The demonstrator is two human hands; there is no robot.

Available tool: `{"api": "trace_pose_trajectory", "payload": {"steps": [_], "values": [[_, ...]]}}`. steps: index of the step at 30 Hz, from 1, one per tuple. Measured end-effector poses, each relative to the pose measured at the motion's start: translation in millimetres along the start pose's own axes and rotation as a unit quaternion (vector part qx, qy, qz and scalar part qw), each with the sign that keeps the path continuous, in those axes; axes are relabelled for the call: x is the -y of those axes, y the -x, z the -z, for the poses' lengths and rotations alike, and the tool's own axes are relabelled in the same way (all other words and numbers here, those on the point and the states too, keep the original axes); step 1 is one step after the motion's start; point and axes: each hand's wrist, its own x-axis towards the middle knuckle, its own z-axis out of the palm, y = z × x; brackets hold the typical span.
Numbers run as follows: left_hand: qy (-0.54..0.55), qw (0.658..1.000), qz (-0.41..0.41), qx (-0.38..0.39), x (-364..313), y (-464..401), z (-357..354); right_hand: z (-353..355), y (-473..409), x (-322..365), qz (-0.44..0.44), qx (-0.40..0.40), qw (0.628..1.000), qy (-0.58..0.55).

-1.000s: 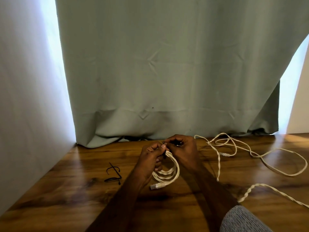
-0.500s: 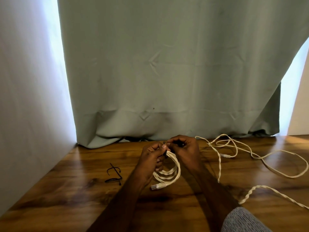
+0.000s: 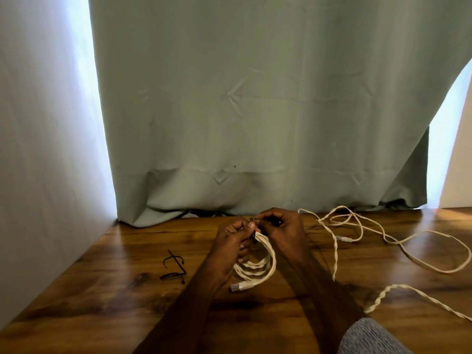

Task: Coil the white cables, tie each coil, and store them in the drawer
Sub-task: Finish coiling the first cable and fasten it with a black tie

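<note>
Just in front of the curtain [image 3: 255, 111], over the wooden worktop [image 3: 102, 290], both hands meet at the top of a small coil [image 3: 258, 267] of white cable. The left hand [image 3: 231, 247] grips the gathered loops so they cannot spring apart, while the right hand [image 3: 283, 229] pinches a thin black tie [image 3: 253, 232] wrapped round them — apparently to tighten it. The coil's plug [image 3: 242, 286] hangs on the side away from the curtain, just above the wood. To the coil's right a loose cable [image 3: 398, 241] sprawls uncoiled, well apart; to its left lie spare black ties [image 3: 173, 267], within reach for the next bundle. No drawer shows.
</note>
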Motion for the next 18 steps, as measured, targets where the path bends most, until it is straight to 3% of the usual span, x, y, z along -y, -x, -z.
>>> {"api": "trace_pose_trajectory", "payload": {"steps": [18], "values": [[-0.012, 0.999, 0.017, -0.032, -1.7, 1.4, 0.8, -5.6, -0.8, 0.7, 0.027, 0.041, 0.998, -0.025]]}}
